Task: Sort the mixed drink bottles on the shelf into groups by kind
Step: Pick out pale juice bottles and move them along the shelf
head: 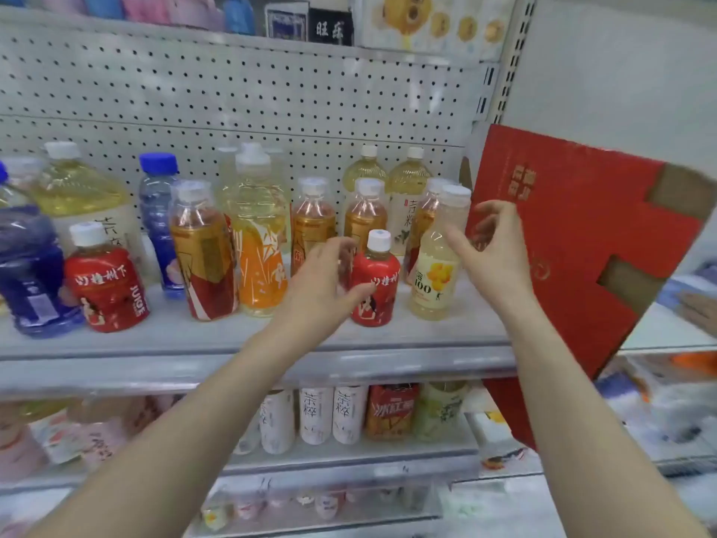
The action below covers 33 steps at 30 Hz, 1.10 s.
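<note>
On the middle shelf point(232, 339) I have mixed drinks, all standing upright. Two red-label juice bottles, short, white-capped, with brownish liquid at the neck: one at left point(106, 283), one right of centre point(382, 269). Four amber tea bottles point(201, 254) with gold-and-red labels, the rightmost partly hidden. Three pale yellow tea bottles point(83, 196), large, with white labels: one at left, two at the back right. One tall orange-label bottle point(258, 250) with pale yellow fill; more caps behind it, which I cannot count. Two blue water bottles: a big one point(27, 273) at the far left edge, a slim one point(161, 223) with a blue cap. One lemon drink point(434, 273), cloudy, marked 100, at the right end. One red carton point(574, 234) leans at the shelf's right end. My left hand point(326, 285) is cupped at the right-of-centre juice bottle, thumb across its label, fingers blurred; I cannot tell whether it grasps. My right hand point(496, 258) holds nothing, fingers loosely curled, forefinger at the lemon drink's shoulder.
</note>
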Motion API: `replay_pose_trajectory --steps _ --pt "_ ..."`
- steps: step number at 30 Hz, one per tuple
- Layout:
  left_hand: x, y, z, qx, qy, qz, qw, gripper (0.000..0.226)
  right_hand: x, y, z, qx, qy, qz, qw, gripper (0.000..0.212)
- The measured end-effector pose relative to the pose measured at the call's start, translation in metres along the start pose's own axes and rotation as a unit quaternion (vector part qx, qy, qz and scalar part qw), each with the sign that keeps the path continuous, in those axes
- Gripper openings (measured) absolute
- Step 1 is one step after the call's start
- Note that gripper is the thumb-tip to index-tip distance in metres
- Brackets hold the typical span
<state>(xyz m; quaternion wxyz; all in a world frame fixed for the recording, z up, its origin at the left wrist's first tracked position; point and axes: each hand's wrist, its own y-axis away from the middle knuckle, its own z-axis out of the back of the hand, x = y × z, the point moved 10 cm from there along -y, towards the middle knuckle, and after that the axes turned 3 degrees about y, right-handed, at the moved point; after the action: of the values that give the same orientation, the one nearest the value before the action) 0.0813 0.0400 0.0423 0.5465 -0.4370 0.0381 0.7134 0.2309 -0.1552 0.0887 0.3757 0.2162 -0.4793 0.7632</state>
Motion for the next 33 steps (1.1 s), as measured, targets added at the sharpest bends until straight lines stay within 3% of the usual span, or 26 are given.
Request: replay_pose_trajectory --steps 3,7,12,19,26,31,33 --pt "0.018 -0.009 -0.02 -0.026 0.025 0.065 0.997 0.082 -0.02 0.006 -0.034 0.053 -0.033 -0.04 0.997 0.081" --pt "0.035 -0.013 -0.051 -0.014 0.057 0.117 0.991 0.093 -0.038 0.015 -0.06 0.068 -0.073 -0.033 0.994 0.084" --pt "0.031 -0.015 -0.057 -0.047 0.079 0.126 0.988 0.091 -0.055 0.02 -0.068 0.074 -0.1 -0.072 0.99 0.072" --pt "0.015 0.02 -0.017 -0.145 0.178 0.134 0.964 0.074 -0.03 0.024 -0.063 0.114 -0.174 -0.031 0.978 0.055" --pt "0.035 0.102 0.034 -0.215 0.309 0.197 0.905 0.076 0.031 0.063 -0.097 0.236 -0.3 0.009 0.924 0.052" --pt "0.079 0.183 0.074 -0.307 0.34 0.267 0.848 0.093 0.081 0.122 -0.143 0.326 -0.384 0.004 0.864 0.053" --pt "0.094 0.215 0.094 -0.338 0.339 0.28 0.832 0.089 0.104 0.147 -0.164 0.363 -0.403 -0.006 0.84 0.059"
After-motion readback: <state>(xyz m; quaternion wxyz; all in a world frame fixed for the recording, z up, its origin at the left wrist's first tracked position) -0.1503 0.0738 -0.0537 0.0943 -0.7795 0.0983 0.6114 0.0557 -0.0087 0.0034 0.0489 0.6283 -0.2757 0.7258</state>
